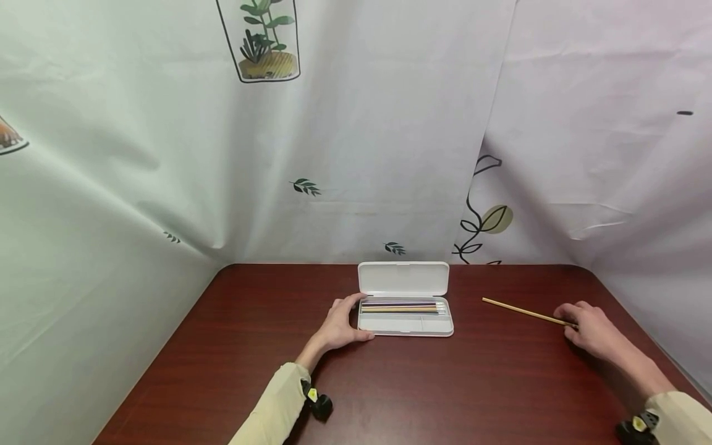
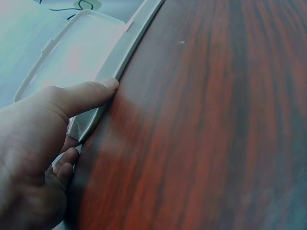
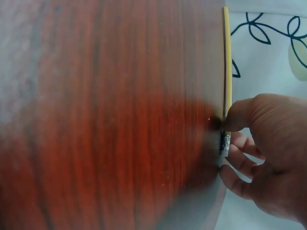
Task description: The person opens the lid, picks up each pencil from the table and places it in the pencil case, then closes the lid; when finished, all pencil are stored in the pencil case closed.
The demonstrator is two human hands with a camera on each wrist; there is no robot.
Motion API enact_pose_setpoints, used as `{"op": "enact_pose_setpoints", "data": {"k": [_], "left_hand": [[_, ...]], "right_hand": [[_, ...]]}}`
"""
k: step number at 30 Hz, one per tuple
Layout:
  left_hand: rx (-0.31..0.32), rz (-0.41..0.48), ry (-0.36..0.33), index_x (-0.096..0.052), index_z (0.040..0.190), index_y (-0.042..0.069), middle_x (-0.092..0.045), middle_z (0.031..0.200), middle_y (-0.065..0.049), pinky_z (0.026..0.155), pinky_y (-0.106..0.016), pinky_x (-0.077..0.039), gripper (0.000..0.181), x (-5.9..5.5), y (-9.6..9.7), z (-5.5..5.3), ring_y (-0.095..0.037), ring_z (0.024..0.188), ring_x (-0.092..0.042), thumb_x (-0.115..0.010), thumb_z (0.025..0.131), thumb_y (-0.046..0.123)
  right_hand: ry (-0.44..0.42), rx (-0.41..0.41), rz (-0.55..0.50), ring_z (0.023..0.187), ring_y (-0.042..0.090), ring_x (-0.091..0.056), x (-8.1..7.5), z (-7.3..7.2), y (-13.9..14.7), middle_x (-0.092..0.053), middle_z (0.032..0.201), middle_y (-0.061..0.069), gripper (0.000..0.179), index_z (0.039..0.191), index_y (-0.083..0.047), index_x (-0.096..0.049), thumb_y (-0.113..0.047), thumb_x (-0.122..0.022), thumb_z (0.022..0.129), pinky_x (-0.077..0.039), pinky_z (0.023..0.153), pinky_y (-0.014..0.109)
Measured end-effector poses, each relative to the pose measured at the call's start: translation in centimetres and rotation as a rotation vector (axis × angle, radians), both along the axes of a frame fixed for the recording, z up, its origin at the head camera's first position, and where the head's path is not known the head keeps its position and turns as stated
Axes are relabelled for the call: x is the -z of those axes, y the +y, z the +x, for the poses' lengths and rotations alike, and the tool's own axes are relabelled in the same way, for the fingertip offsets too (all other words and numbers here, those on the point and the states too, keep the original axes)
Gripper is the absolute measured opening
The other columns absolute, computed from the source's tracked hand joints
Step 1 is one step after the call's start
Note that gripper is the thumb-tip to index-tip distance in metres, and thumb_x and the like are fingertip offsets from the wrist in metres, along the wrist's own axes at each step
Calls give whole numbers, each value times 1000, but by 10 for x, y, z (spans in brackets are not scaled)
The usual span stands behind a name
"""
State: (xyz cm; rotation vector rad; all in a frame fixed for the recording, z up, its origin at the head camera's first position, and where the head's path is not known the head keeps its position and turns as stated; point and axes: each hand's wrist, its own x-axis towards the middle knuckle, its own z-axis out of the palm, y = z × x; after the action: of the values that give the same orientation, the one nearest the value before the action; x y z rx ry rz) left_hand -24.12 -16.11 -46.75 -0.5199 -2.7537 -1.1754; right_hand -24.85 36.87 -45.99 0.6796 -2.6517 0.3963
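Note:
A white pencil case (image 1: 409,326) lies with its lid (image 1: 403,279) raised at the back of the table, several pencils (image 1: 399,308) side by side inside it. My left hand (image 1: 337,326) grips the case's left end, thumb along the front edge and fingers toward the back corner. In the left wrist view the thumb (image 2: 91,96) presses on the case wall. Off to the right, my right hand (image 1: 596,330) pinches a yellow pencil (image 1: 520,308) near its eraser end. The right wrist view shows its metal band (image 3: 227,141) beside the fingers, the shaft pointing away, low over the tabletop.
The dark red wood-grain table (image 1: 445,389) ends at a back edge just behind the case. Pale fabric (image 1: 389,123) with printed plants hangs behind and along both sides. A small black camera (image 1: 318,405) is strapped to the left wrist.

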Motion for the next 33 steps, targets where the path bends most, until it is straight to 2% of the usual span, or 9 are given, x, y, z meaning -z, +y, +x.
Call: {"op": "enact_pose_setpoints", "data": {"k": [12,22,33], "left_hand": [[-1,-2,4,-52,142,10,-57,129,-8,98,-49,-38,86,0,0,0,-27,117,-44,-91,68,26],[-2,-9,9,-52,143,10,-57,130,-9,98,-49,-39,86,1,0,0,-28,117,-44,-91,68,27],[-1,-18,16,-52,142,10,-58,128,-9,97,-48,-39,86,1,0,-1,-28,115,-45,-91,68,27]], "right_hand": [[-12,-22,14,73,24,-52,-1,-1,-2,-55,81,3,28,87,-2,-64,15,-73,67,-44,61,42],[78,-81,16,68,13,-44,2,-3,-2,-48,76,-6,35,84,-10,-63,17,-71,62,-40,57,35],[74,-96,-2,66,6,-40,5,-3,0,-44,76,-7,36,86,-8,-63,19,-70,64,-38,54,32]]}}
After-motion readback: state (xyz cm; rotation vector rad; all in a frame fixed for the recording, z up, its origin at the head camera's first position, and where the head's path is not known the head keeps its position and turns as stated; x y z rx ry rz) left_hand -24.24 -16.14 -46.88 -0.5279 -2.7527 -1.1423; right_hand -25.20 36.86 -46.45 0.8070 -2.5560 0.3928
